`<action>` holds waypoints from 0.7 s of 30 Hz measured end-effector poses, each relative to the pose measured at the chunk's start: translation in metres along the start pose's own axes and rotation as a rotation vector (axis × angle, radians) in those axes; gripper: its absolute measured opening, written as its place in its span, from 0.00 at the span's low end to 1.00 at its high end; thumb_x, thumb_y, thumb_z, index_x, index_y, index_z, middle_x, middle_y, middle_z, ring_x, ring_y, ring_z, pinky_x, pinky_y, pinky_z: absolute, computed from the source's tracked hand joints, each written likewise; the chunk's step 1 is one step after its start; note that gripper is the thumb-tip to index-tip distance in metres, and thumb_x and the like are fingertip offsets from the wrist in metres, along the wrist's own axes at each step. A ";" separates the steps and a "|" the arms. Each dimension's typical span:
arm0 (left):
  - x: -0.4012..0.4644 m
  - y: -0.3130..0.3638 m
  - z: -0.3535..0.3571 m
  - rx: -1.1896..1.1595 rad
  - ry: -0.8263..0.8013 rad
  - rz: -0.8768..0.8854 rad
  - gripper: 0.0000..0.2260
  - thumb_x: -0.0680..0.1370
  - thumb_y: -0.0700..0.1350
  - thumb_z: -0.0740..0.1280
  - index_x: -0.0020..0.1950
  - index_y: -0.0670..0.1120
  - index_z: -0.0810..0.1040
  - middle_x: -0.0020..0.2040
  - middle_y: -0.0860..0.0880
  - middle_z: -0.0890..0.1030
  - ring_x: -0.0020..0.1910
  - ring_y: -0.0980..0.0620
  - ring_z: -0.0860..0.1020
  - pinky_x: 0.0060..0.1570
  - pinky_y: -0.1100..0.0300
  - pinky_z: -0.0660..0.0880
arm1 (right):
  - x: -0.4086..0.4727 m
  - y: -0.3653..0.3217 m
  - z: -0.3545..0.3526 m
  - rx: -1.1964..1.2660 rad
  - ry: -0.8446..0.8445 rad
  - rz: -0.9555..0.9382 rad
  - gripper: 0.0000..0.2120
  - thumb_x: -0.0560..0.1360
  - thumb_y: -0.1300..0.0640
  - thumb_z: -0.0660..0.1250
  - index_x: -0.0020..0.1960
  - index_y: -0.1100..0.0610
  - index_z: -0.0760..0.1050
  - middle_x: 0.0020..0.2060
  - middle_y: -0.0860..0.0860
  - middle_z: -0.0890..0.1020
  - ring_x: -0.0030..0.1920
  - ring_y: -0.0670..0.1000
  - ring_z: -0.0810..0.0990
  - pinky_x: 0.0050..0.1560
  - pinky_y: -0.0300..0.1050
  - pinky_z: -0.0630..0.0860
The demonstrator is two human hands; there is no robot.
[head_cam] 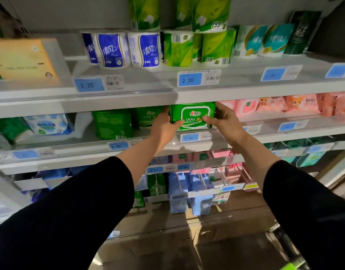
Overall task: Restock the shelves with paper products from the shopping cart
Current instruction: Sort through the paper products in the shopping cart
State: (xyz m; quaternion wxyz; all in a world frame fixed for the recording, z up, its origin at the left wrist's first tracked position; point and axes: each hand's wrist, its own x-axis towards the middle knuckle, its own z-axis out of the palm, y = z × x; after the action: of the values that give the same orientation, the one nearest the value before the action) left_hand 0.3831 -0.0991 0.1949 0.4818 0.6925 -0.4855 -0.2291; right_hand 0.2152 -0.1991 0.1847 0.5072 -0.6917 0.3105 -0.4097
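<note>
Head cam: both hands are on the green wipes pack [193,115], left hand [164,126] gripping its left edge and right hand [225,121] pinching the right edge, thumb across the front. The pack sits at the second shelf [284,133] lip, more green packs [113,123] just left of the left hand, pink packs [275,105] right of the right hand.

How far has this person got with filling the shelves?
Partly done, it seems. The top shelf already carries blue-and-white paper rolls and green-wrapped rolls. Right now the left hand and right hand hold a green wipes pack with a white label at the front of the middle shelf, beside matching green packs. The cart is barely visible, so what remains is unclear.
</note>
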 end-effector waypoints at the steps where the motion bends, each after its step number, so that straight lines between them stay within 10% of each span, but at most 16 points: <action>1: 0.003 0.001 0.001 0.039 0.000 -0.005 0.19 0.78 0.43 0.69 0.67 0.43 0.70 0.56 0.46 0.80 0.52 0.48 0.79 0.55 0.53 0.77 | 0.003 0.001 -0.003 -0.018 -0.013 0.015 0.19 0.74 0.68 0.70 0.64 0.60 0.74 0.56 0.56 0.82 0.54 0.54 0.81 0.52 0.49 0.79; 9: 0.015 -0.008 0.000 0.350 -0.126 -0.055 0.28 0.78 0.47 0.69 0.74 0.40 0.64 0.66 0.42 0.74 0.63 0.44 0.73 0.63 0.53 0.71 | 0.011 0.003 -0.012 -0.456 -0.109 0.122 0.19 0.74 0.58 0.72 0.64 0.62 0.77 0.56 0.55 0.83 0.56 0.52 0.81 0.64 0.47 0.73; 15: 0.016 -0.010 0.000 0.442 -0.164 -0.040 0.17 0.79 0.46 0.67 0.64 0.40 0.71 0.59 0.42 0.78 0.57 0.44 0.77 0.58 0.51 0.73 | 0.005 -0.002 -0.009 -0.619 -0.119 0.079 0.15 0.78 0.56 0.68 0.63 0.61 0.76 0.59 0.55 0.81 0.60 0.54 0.78 0.56 0.42 0.71; 21: -0.020 -0.017 0.010 0.390 0.159 0.188 0.22 0.76 0.39 0.69 0.69 0.42 0.70 0.56 0.43 0.78 0.54 0.44 0.78 0.57 0.51 0.75 | -0.026 -0.007 -0.007 -0.596 0.121 0.035 0.25 0.78 0.57 0.68 0.72 0.61 0.67 0.67 0.55 0.76 0.67 0.54 0.73 0.62 0.38 0.64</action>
State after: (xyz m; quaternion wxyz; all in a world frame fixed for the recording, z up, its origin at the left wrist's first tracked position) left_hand 0.3745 -0.0848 0.1725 0.3947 0.7402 -0.5435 -0.0296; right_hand 0.1971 -0.1780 0.1857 0.2697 -0.7788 0.4586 -0.3323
